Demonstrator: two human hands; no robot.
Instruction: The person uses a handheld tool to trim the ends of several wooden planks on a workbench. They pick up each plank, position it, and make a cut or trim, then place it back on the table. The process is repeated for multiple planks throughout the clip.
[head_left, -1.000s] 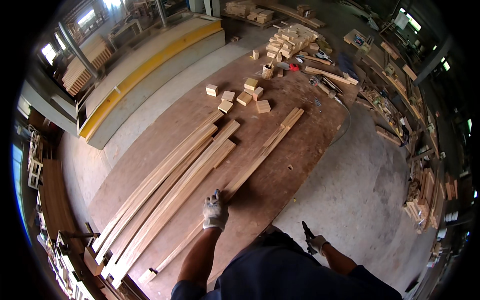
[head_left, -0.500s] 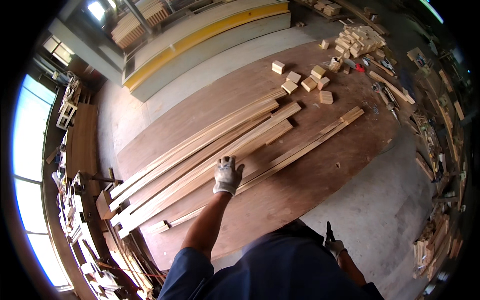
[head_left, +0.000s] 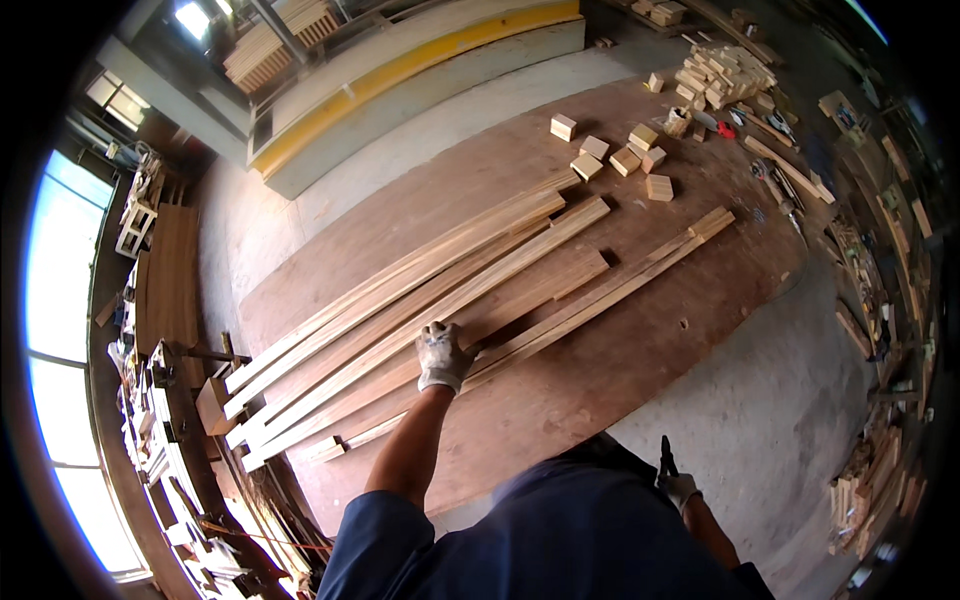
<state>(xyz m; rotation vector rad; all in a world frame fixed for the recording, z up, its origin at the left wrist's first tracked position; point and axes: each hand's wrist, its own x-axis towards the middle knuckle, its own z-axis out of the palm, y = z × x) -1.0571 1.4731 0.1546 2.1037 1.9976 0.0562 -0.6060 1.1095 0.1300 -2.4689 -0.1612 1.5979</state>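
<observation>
My left hand point(head_left: 442, 358), in a white work glove, is closed over a long wooden strip point(head_left: 545, 292) lying flat on the brown board point(head_left: 620, 350). Its fingertips are partly hidden, curled at the strip. Beyond it lie several more long strips point(head_left: 400, 290), side by side and slanting up to the right. On the near side, another long strip point(head_left: 610, 302) has a short block at its far end. At my right side, my gloved right hand point(head_left: 680, 488) is closed around a dark, narrow hand tool point(head_left: 667, 458) pointing upward.
Loose wooden blocks point(head_left: 625, 160) lie beyond the strips, with a larger heap of blocks point(head_left: 722, 75) at the far right. Hand tools point(head_left: 778, 185) rest near the board's right edge. A long yellow-edged bench point(head_left: 420, 65) stands at the back. Scrap wood point(head_left: 865, 490) is piled on the right.
The strip under my left hand has shifted toward me, and a gap has widened between it and the strips beyond. My left hand has moved slightly left; my right hand still holds the tool.
</observation>
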